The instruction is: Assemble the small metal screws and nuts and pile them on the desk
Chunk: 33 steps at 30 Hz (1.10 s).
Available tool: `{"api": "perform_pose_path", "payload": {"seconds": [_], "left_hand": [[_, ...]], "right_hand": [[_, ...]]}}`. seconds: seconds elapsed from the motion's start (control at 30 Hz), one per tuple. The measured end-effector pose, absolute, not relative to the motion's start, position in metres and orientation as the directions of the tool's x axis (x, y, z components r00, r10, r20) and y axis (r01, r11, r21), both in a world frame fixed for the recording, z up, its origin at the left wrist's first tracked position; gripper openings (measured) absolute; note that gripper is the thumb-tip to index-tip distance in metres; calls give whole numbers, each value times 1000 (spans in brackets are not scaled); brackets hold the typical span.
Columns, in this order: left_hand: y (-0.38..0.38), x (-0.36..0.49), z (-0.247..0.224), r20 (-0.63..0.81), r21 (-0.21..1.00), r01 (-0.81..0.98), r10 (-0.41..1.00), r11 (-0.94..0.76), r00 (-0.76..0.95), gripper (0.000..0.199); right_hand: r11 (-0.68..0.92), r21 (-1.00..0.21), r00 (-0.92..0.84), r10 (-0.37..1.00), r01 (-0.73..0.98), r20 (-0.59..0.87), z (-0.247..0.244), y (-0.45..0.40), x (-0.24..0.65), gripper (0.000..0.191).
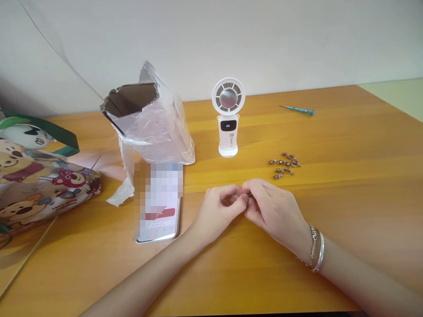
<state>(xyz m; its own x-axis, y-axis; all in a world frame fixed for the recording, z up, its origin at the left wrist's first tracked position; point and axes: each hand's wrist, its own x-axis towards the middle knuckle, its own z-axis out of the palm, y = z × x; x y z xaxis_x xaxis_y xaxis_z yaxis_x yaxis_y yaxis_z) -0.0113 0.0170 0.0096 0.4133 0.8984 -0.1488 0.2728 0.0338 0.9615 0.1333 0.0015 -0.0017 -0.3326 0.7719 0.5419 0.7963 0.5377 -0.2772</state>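
My left hand (221, 209) and my right hand (272, 209) meet at their fingertips over the wooden table (211, 277). Both are closed in a pinch around something small and dark, mostly hidden between the fingers, too small to name. A bracelet and a bangle circle my right wrist. Beyond my right hand lies a loose group of small metal screw-like parts (287, 163). A phone (160, 222) with a partly blurred screen rests left of my left hand.
A white fan (228, 132) stands upright behind my hands, its display lit. An open box (158, 132) in torn plastic is at the back left. A cartoon-print bag (42, 180) sits far left, and a teal screwdriver (299, 109) lies at the back right.
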Motion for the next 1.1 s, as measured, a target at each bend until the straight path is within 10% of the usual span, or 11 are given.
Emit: {"api": "perform_pose_path", "payload": {"seconds": [0.57,1.1], "left_hand": [[16,-15,12,-90,937,343,903,-66,420,14],[18,-21,9,92,721,582,884,-376,458,15]], "right_hand": [[594,-511,-389,800,621,457,5,6,149,13],[636,-429,-398,754,641,523,2,11,152,13]]}}
